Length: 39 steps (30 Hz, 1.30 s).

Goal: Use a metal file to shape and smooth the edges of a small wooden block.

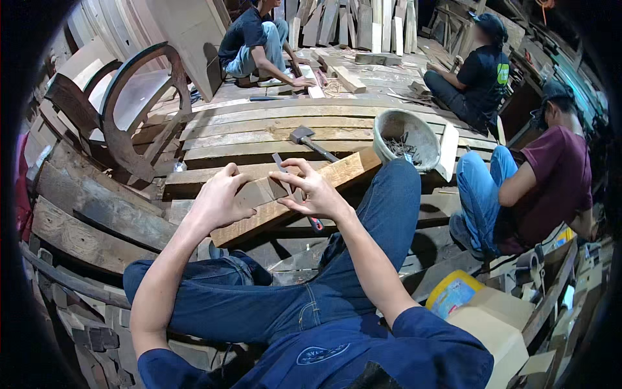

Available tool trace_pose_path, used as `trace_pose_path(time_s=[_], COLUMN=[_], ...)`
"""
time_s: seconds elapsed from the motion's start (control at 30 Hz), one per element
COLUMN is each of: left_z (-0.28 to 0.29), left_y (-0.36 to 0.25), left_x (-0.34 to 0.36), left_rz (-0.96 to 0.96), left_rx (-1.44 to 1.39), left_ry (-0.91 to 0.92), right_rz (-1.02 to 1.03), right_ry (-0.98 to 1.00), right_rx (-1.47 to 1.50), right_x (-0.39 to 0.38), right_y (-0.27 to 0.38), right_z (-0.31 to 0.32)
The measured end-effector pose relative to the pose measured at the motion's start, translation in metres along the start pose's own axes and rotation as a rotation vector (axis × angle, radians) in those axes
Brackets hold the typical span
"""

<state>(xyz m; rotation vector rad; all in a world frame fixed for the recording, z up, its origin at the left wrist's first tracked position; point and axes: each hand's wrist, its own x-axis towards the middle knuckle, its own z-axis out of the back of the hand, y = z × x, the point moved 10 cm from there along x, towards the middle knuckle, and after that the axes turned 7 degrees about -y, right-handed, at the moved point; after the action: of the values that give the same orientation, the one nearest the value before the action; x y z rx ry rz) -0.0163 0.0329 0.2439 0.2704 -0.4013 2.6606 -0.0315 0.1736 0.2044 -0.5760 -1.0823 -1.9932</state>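
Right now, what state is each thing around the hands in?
Left hand: closed on small brown piece
Right hand: gripping its other end
Thin metal strip: slanting, beside right hand
Timber: lying slantwise beneath both hands
Hammer: lying down, unheld
Bucket: open, partly filled
Red-black handle: unheld, partly hidden

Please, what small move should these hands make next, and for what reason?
Perhaps the left hand should steady the small wooden piece against the thick beam first. The right hand has its fingers right at a thin metal blade, and the view does not show whether the piece rests firmly.
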Motion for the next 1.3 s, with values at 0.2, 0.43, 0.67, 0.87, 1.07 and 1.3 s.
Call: trace_pose_path(time_s=[0.2, 0.43, 0.67, 0.87, 1.07, 1.3], left_z=[-0.003, -0.002, -0.005, -0.003, -0.006, -0.005], left_y=[0.002, 0.001, 0.0, -0.001, 0.004, -0.001], left_x=[0.0, -0.001, 0.001, 0.0, -0.001, 0.0], left_rz=[-0.03, -0.025, 0.002, -0.025, -0.018, 0.005], left_rx=[0.027, 0.032, 0.018, 0.066, 0.063, 0.052], left_ry=[-0.046, -0.059, -0.028, -0.049, -0.056, -0.042], right_rz=[-0.082, -0.053, -0.01, -0.105, -0.079, -0.045], right_ry=[0.072, 0.02, 0.013, 0.078, 0.074, 0.051], right_rx=[-0.015, 0.021, -0.072, -0.025, 0.004, -0.045], right_x=[0.001, 0.001, 0.0, 0.0, -0.001, -0.001], right_y=[-0.001, 0.001, -0.001, -0.004, -0.006, -0.001], right_z=[-0.001, -0.002, 0.0, -0.003, -0.009, -0.006])
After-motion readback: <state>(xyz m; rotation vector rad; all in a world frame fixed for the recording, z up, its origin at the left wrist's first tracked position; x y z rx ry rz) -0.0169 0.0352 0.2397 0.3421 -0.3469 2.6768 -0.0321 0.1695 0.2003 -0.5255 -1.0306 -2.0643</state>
